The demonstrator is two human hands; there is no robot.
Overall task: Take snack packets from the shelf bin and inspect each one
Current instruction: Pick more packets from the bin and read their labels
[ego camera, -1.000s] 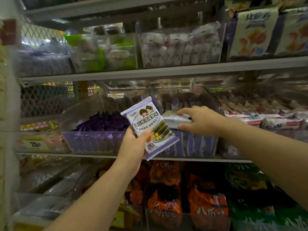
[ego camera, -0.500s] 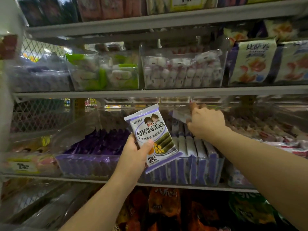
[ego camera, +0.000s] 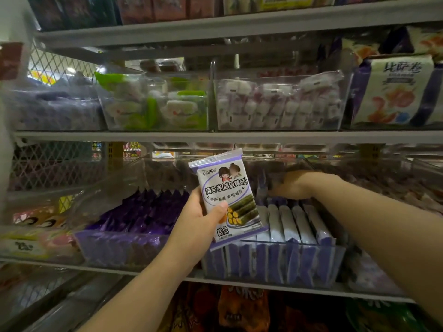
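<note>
A white and lilac snack packet (ego camera: 227, 195) with seaweed rolls printed on it stands upright, front towards me, and my left hand (ego camera: 199, 224) grips its lower left edge. It hovers in front of a clear shelf bin (ego camera: 287, 243) filled with a row of matching packets (ego camera: 297, 221) standing on edge. My right hand (ego camera: 292, 185) reaches deep into the back of that bin, palm down over the packets. Its fingers are blurred and partly hidden, so I cannot tell whether they hold anything.
A clear bin of dark purple packets (ego camera: 136, 216) sits to the left on the same shelf. The shelf above (ego camera: 215, 136) carries bins of green and white sweets (ego camera: 155, 106), pink-white sweets (ego camera: 278, 106) and large bags (ego camera: 398, 92). Orange bags (ego camera: 242, 307) fill the shelf below.
My right hand, which held a packet at the bin's front a second ago, has gone deeper into the bin's back. The camera has tilted up. The left hand keeps its packet.
</note>
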